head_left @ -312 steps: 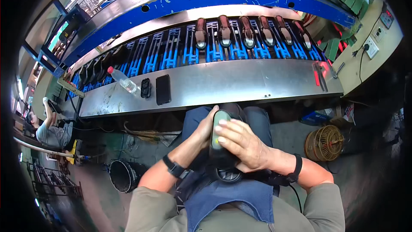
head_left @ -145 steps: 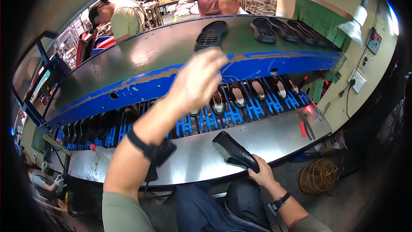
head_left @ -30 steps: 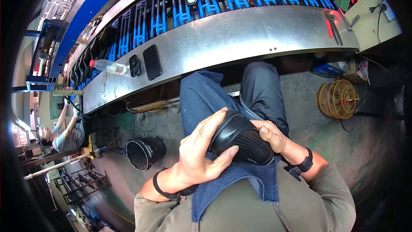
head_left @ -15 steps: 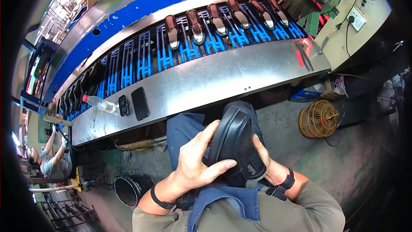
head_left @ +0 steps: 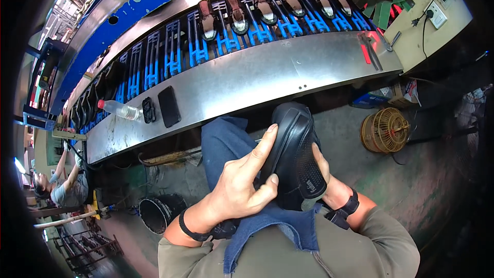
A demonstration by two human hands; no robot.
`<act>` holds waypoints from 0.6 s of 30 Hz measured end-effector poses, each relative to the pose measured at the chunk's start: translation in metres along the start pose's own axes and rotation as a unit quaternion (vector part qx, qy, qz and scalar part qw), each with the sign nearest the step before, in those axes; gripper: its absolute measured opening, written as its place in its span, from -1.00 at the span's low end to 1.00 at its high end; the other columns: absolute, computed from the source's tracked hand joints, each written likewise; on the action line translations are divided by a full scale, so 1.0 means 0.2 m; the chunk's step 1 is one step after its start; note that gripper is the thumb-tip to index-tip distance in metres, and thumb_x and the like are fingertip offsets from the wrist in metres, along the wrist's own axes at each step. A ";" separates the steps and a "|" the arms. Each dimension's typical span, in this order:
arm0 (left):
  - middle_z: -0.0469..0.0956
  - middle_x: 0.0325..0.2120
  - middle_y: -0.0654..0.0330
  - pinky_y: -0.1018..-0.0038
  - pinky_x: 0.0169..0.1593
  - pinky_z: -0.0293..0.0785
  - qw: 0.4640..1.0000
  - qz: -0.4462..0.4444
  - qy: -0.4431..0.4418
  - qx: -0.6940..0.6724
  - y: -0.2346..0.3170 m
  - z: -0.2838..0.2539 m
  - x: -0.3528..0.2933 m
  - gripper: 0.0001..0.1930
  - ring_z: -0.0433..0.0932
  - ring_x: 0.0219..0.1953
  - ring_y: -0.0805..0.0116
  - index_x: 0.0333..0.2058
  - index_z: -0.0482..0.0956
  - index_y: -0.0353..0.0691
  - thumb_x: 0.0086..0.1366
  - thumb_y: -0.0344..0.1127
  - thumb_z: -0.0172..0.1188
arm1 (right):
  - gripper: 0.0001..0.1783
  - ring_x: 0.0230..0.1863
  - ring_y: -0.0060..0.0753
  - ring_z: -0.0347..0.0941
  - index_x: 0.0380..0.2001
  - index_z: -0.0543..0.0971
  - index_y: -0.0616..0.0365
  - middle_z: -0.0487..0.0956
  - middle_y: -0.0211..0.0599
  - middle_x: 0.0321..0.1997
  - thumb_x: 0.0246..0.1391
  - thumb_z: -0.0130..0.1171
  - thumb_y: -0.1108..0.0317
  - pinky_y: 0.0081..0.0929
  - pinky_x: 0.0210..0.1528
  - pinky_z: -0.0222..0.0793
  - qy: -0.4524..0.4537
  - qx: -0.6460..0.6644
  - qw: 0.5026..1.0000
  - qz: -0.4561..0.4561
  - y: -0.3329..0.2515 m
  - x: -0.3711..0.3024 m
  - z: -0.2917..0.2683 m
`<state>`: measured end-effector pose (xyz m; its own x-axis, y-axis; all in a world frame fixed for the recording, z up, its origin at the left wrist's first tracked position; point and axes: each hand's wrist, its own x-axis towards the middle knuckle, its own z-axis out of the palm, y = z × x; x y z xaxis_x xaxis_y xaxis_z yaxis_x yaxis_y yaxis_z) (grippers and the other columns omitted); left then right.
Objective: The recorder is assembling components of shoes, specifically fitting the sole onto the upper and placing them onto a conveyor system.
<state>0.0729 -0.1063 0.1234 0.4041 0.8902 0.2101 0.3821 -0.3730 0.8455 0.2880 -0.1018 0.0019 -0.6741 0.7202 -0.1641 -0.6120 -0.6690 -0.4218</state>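
A black shoe (head_left: 294,157), its upper smooth toward the toe and dotted with small holes toward the near end, is held between my two hands above my lap. My left hand (head_left: 237,188) lies against its left side, index finger stretched along the edge and thumb tip at the near part. On the opposite side my right hand (head_left: 330,184) grips the shoe, with most of its fingers hidden behind it. Dark straps circle both wrists. The shoe's far end points toward the bench, over my dark trouser legs (head_left: 222,141).
Ahead runs a metal bench (head_left: 231,85) with a clear bottle (head_left: 121,109), a phone (head_left: 169,107) and red-handled pliers (head_left: 366,51). Behind, brown shoes (head_left: 265,7) sit on blue racks (head_left: 198,54). A bucket (head_left: 157,213), round wire cage (head_left: 386,129) and another person (head_left: 69,188) are around.
The shoe has turned a little in my hands and shifted away from me. My left thumb has drawn back toward the shoe's left edge. The bench appears higher in view.
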 end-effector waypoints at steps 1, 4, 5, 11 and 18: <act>0.50 0.09 -0.33 0.36 0.07 0.55 1.000 -0.001 0.006 -0.002 0.01 0.01 -0.01 -0.11 0.65 -0.01 -0.13 0.42 0.07 -0.43 0.18 -0.37 0.33 | -0.12 0.40 -0.17 0.30 0.42 0.21 0.24 0.32 -0.03 0.43 0.39 -0.29 -0.32 -0.19 0.44 0.23 0.001 0.005 1.000 0.004 -0.01 0.01 0.03; 0.38 0.22 -0.19 0.23 0.29 0.37 0.986 -0.075 0.131 -0.067 -0.03 0.09 -0.04 0.02 0.50 0.20 0.00 0.41 0.03 -0.40 0.11 -0.26 0.48 | -0.18 0.24 -0.18 0.48 0.35 0.28 0.29 0.51 -0.03 0.25 0.44 -0.40 -0.25 -0.25 0.28 0.40 0.005 -0.123 0.991 -0.057 -0.06 0.05 0.13; 0.49 0.08 -0.04 0.24 0.23 0.43 0.915 -0.112 0.281 -0.267 -0.08 0.19 -0.03 -0.09 0.54 0.11 0.11 0.34 0.16 -0.37 0.12 -0.21 0.48 | -0.23 0.16 -0.06 0.54 0.29 0.30 0.34 0.57 0.05 0.13 0.42 -0.27 -0.19 -0.19 0.17 0.45 0.041 -0.245 0.968 -0.041 -0.04 0.08 0.16; 0.54 0.07 -0.07 0.14 0.15 0.57 0.751 -0.156 0.264 -0.585 -0.45 -0.01 -0.22 -0.06 0.59 0.07 0.08 0.24 0.35 -0.32 0.13 0.35 0.32 | -0.01 0.23 0.34 0.41 0.38 0.07 0.41 0.41 0.38 0.20 0.19 0.23 -0.10 -0.09 0.26 0.37 -0.109 -0.737 0.657 -0.112 0.05 0.19 0.41; 0.57 0.01 0.04 0.23 0.16 0.57 0.750 -0.151 0.214 -0.607 -0.45 -0.04 -0.36 -0.04 0.61 0.03 0.17 0.20 0.39 -0.32 0.07 0.38 0.37 | -0.38 -0.65 -0.33 0.52 0.07 0.37 0.25 0.51 -0.31 -0.65 0.09 0.41 0.16 -0.42 -0.55 0.41 -0.152 -0.742 0.623 -0.196 -0.16 0.47 0.54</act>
<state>0.0026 -0.1340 0.0355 0.0477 0.9856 -0.1624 -0.7420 0.1438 0.6548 0.2001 -0.0325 0.0971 -0.7786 0.5558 0.2914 0.1506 0.6162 -0.7730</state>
